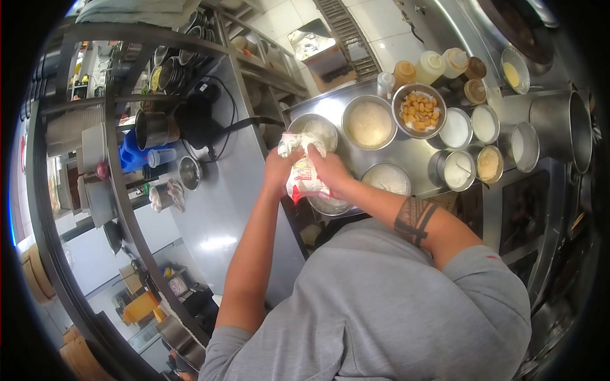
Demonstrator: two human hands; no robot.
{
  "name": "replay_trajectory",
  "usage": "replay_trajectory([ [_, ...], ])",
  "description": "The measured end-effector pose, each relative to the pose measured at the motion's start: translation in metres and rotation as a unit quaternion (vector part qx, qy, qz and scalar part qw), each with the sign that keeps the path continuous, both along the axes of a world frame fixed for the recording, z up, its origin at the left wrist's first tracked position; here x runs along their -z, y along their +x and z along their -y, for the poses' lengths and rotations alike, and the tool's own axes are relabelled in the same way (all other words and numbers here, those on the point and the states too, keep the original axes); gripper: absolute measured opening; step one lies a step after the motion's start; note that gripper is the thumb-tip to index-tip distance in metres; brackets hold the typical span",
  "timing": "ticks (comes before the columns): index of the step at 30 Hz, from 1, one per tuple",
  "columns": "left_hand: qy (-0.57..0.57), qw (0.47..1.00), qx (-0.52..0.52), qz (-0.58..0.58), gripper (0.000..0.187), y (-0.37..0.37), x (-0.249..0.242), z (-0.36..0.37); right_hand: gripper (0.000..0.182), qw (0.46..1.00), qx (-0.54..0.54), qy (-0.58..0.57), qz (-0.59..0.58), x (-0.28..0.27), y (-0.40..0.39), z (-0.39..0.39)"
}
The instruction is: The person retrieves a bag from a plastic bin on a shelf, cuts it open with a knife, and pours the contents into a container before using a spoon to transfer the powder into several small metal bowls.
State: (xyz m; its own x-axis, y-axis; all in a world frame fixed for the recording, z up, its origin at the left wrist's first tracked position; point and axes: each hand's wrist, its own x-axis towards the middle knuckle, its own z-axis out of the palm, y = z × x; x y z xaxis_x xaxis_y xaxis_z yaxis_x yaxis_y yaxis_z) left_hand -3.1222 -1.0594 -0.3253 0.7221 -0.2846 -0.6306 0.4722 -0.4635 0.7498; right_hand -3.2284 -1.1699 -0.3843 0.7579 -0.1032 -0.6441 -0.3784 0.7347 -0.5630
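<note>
Both of my hands grip a white plastic bag with red print [305, 174], one on each side. My left hand [279, 170] is closed on its left edge, and my right hand [328, 169] holds the right edge, thumb on top. What is inside the bag cannot be made out. Just beyond the bag is a metal bowl of white contents [323, 126]. Partly hidden under the bag's lower end is another metal bowl [332, 206]. To the right stands a bowl of white powder [386, 180], and farther back a bowl of pale powder [368, 122].
A bowl of orange-yellow chunks [419, 110] sits right of the powder, near several small metal containers [455, 129] and squeeze bottles [430, 66]. On the left, a steel counter [232, 197] carries a black pan [197, 120] whose handle reaches toward my hands. A metal shelf frame [121, 171] stands beyond it.
</note>
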Motion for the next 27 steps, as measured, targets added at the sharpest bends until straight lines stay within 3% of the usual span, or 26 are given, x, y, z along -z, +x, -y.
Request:
replay_trajectory([
  [1, -0.001, 1.0, 0.0, 0.0, 0.038, 0.001, 0.002, -0.003, 0.065, 0.999, -0.014, -0.043, -0.001, 0.002, 0.001, 0.0],
  [4, -0.032, 0.999, 0.028, -0.01, 0.035, 0.0, 0.002, -0.006, 0.061, 1.0, -0.014, -0.021, 0.014, 0.001, -0.001, 0.001],
  [10, 0.012, 0.997, -0.046, -0.056, 0.034, 0.006, -0.001, -0.022, 0.055, 0.997, -0.077, 0.004, 0.005, 0.001, 0.004, 0.029],
  [12, 0.13, 0.958, 0.074, 0.245, 0.042, 0.019, 0.033, -0.053, 0.055, 0.995, -0.078, 0.062, -0.005, -0.007, 0.007, 0.04],
  [13, 0.127, 0.959, 0.065, 0.244, 0.042, 0.012, 0.021, -0.051, 0.055, 0.99, -0.071, 0.123, -0.015, -0.013, 0.009, 0.046],
  [15, 0.071, 0.853, 0.205, 0.475, 0.054, -0.012, -0.029, -0.033, 0.052, 0.988, -0.094, 0.124, -0.019, -0.016, 0.015, 0.057],
  [16, 0.07, 0.857, 0.193, 0.472, 0.054, -0.018, -0.041, -0.027, 0.049, 0.988, -0.103, 0.111, -0.024, -0.02, 0.017, 0.063],
  [19, 0.029, 0.807, 0.297, 0.509, 0.063, -0.014, -0.052, -0.015, 0.041, 0.986, -0.135, 0.07, -0.065, -0.048, 0.027, 0.07],
  [21, -0.014, 0.889, 0.307, 0.34, 0.061, -0.004, -0.048, -0.014, 0.042, 0.972, -0.201, 0.122, 0.0, -0.021, 0.042, 0.082],
  [23, 0.009, 0.885, 0.298, 0.358, 0.058, 0.001, -0.044, -0.012, 0.045, 0.96, -0.273, 0.056, -0.011, 0.005, 0.059, 0.101],
  [25, 0.024, 0.889, 0.283, 0.361, 0.055, 0.001, -0.044, -0.011, 0.049, 0.919, -0.394, -0.022, -0.008, -0.014, 0.066, 0.118],
  [26, 0.016, 0.897, 0.264, 0.354, 0.055, 0.001, -0.044, -0.01, 0.054, 0.916, -0.388, -0.098, -0.037, -0.044, 0.064, 0.113],
  [27, 0.013, 0.898, 0.26, 0.354, 0.055, 0.003, -0.043, -0.01, 0.054, 0.914, -0.39, -0.102, -0.04, -0.056, 0.065, 0.113],
])
